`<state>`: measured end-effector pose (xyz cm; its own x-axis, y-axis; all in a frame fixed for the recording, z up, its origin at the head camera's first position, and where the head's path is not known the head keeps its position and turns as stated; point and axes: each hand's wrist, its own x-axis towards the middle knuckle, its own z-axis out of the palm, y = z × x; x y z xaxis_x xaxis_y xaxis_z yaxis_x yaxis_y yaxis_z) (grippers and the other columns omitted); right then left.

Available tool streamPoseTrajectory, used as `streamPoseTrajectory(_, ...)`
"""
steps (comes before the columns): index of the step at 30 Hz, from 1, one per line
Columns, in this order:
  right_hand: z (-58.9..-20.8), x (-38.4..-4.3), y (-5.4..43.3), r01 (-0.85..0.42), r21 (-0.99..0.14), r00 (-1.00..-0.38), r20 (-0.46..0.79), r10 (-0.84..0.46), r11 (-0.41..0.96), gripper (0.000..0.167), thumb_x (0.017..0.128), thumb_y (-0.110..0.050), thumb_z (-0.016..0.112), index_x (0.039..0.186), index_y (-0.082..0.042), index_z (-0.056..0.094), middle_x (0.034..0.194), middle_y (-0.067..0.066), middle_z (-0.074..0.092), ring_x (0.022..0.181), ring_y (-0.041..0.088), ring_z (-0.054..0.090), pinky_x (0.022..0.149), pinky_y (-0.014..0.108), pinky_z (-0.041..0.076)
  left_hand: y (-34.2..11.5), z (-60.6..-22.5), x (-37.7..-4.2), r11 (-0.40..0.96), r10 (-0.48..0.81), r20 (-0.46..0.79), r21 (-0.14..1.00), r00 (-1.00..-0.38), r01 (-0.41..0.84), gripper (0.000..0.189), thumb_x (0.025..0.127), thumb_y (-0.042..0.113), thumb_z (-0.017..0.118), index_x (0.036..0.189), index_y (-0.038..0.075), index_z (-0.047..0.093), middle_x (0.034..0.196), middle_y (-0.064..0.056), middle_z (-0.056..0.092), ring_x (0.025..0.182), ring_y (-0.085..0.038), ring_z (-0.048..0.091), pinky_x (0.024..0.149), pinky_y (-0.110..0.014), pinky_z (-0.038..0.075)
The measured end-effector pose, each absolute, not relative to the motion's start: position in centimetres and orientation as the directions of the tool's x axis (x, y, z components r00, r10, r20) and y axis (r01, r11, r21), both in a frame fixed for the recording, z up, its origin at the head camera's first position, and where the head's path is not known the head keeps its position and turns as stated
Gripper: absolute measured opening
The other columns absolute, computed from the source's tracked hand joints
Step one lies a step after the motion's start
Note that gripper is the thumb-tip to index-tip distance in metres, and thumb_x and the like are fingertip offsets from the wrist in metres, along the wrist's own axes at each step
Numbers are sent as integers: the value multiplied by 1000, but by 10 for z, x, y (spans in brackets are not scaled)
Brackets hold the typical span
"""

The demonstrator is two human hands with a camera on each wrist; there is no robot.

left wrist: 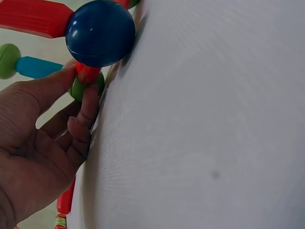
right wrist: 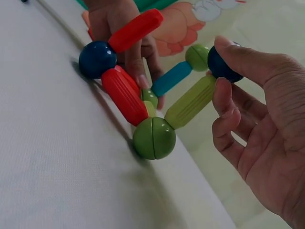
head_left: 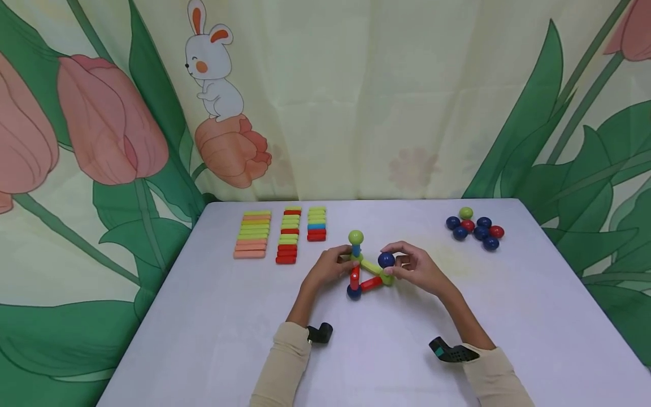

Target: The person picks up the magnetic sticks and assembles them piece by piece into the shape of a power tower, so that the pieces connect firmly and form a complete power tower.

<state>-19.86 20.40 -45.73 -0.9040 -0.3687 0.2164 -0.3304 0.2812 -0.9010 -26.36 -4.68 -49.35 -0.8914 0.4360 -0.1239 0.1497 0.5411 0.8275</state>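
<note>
A triangular frame of rods and balls stands on the table between both hands. Its base has a dark blue front ball (head_left: 354, 292), a green right ball (right wrist: 154, 138) and a green back ball (left wrist: 78, 90). My left hand (head_left: 329, 265) grips that back ball between thumb and fingers. Above it rises a blue rod (right wrist: 171, 78) topped by a green ball (head_left: 356, 237). A red rod (right wrist: 136, 31) stands up from the front ball with its top end bare. My right hand (head_left: 421, 270) pinches a dark blue ball (head_left: 386, 259) at the top of an upright yellow-green rod (right wrist: 190, 102).
Loose rods lie in three columns at the back left: a salmon and green column (head_left: 251, 234), a red and green column (head_left: 287, 237) and a shorter column (head_left: 316, 226). Loose balls (head_left: 480, 233), blue, red and green, cluster at the back right. A printed curtain (head_left: 356, 113) hangs behind the table.
</note>
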Motion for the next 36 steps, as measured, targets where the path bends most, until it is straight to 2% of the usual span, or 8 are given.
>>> streamPoseTrajectory(4,-458,-200,205,-340,-895,-907,232,-350,288,41,86,-9,73,124,-5,56,115,15,59,77,17,61,68,26,58,-48,-494,-264,530,435,-121,835,-892,146,45,92,30,68,134,16,59,128,-5,64,93,-18,58,72,-25,52)
streamPoseTrajectory(8,-460,-200,205,-333,-895,-915,231,-330,298,41,88,-9,72,125,-5,55,116,15,58,77,17,62,68,26,58,-49,-495,-264,529,439,-121,836,-890,147,45,92,29,68,134,15,59,128,-6,64,91,-18,59,71,-25,52)
streamPoseTrajectory(13,-460,-201,204,-312,-899,-922,209,-325,307,41,88,-11,72,125,-5,55,116,17,58,78,21,62,67,27,58,-49,-495,-264,532,454,-113,830,-884,168,45,93,27,68,135,13,58,129,-7,64,94,-18,60,74,-25,52)
streamPoseTrajectory(20,-458,-203,206,-303,-906,-924,204,-324,295,41,90,-10,70,126,-5,54,116,21,58,81,35,63,67,27,58,-49,-495,-265,522,449,-124,840,-885,147,43,92,27,69,131,12,59,130,-9,63,98,-20,63,84,-30,55)
streamPoseTrajectory(25,-458,-202,207,-308,-906,-922,209,-325,291,41,90,-9,69,127,-5,53,117,21,58,83,35,63,68,26,58,-51,-496,-265,496,456,-145,861,-878,116,43,89,25,72,127,10,58,127,-11,64,99,-20,65,90,-34,55)
streamPoseTrajectory(30,-459,-203,209,-314,-903,-920,213,-330,293,47,90,-9,69,133,-7,50,122,23,58,78,30,64,67,26,58,-55,-495,-262,498,492,-142,855,-859,144,38,90,24,71,125,13,62,121,-8,65,93,-17,62,84,-29,53)
streamPoseTrajectory(33,-460,-206,216,-337,-888,-925,252,-284,312,50,91,-8,68,136,-7,49,122,22,60,72,27,64,66,26,57,-57,-491,-260,501,529,-143,848,-836,172,33,90,22,71,122,16,65,116,-6,64,90,-17,58,80,-27,50)
streamPoseTrajectory(36,-463,-213,229,-342,-874,-940,317,-128,345,41,93,-11,66,131,-4,54,115,18,63,67,23,63,61,24,55,-59,-487,-259,514,560,-144,833,-816,206,32,90,21,71,122,17,65,114,-4,64,89,-16,56,78,-25,49)
